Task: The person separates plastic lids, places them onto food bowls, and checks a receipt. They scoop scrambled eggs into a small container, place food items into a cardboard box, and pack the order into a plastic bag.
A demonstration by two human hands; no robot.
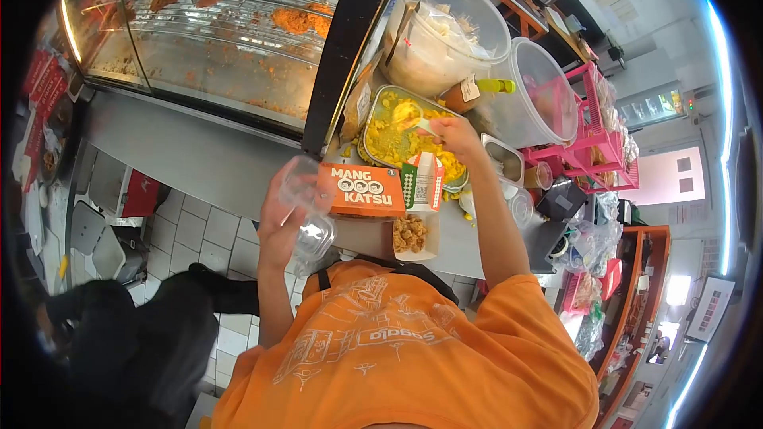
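My left hand (280,218) is closed around a clear plastic container (316,237), whose two rounded parts stand out above and below my fingers. My right hand (459,141) grips the pale handle of a spoon (427,125). The spoon's head is over or in a metal tray (367,143) of chunky yellow food (413,143); the exact contact is hard to make out. Between my hands lies an orange "MANG KATSU" box (366,202). Beside it are a green and white carton (424,181) and a paper box of brown fried pieces (411,234).
A glass display case (214,56) with fried food on racks stands at the far left. Large clear tubs (453,24) and a pink rack (588,131) line the back right. A person in dark clothing (151,334) is close by at the lower left.
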